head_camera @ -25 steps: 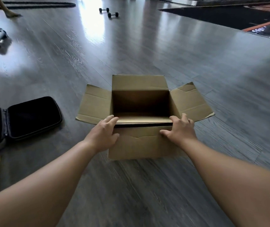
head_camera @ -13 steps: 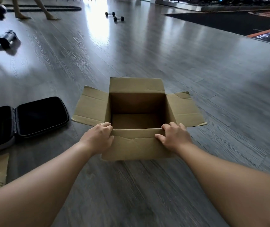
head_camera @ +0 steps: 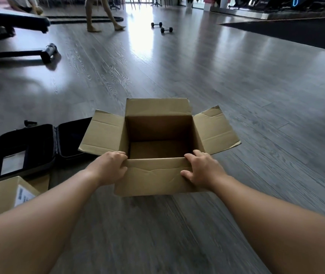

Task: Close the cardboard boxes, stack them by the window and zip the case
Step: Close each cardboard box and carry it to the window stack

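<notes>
The open cardboard box sits on the grey wooden floor, its four flaps folded outward. The left hand and the right hand each grip a corner of the near flap, fingers curled over its top edge. To the left, the black case lies unzipped, touching the box's left flap. Another cardboard box sits near left.

- Grey wood-plank floor, glossy with window glare
- Two small black dumbbells lying far off
- Bare legs of another person beyond
- Black exercise-machine frame at left
</notes>
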Motion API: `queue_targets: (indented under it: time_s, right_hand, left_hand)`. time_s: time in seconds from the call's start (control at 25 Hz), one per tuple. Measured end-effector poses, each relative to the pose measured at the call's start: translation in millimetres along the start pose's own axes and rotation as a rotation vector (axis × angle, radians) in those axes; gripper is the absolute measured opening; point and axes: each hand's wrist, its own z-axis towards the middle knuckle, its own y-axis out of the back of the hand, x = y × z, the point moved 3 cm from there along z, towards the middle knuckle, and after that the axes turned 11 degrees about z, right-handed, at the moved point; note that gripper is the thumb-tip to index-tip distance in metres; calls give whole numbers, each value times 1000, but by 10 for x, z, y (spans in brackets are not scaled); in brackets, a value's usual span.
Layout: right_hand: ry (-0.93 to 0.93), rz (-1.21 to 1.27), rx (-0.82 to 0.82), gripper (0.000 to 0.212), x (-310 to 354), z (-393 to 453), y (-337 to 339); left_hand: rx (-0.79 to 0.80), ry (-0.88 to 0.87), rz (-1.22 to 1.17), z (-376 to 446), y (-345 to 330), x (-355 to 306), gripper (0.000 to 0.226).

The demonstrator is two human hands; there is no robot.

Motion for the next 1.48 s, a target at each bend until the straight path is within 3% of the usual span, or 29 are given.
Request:
queue_targets:
  time_s: [0.12,0.24,0.44,0.52,0.6,0.84,1.08,1.4,1.48]
  right_hand:
    - [15,81,-62,57,14,-17,75]
    - [-34,84,-129,46,-92,-28,169]
    - [-270,53,-176,36,-382,-80,264]
    - [-374,59,-154,31,-495,-99,255]
    - [-407,99,-131,29,-542,-91,229]
    - [-208,333,-178,64,-559,-65,131]
    - [-49,265,-64,54,-544,48,62]
    - [-19,324,88,63,-724,124,129]
    - [-26,538,132,62,-708,122,125]
  left_hand:
    - [-47,-28,-12,-63,60,147,22]
    - [2,29,25,-125,41,251,22]
    - [88,187,138,-249,-62,477,20]
    - [90,189,119,-248,-125,528,32]
    - [60,177,97,-236,-163,544,57]
    - [-40,87,-11,-172,-189,451,81]
    - [67,-33,86,3,-249,304,93]
    - [10,-57,-29,115,-332,412,71]
    - [-13,-106,-59,99,-310,419,70]
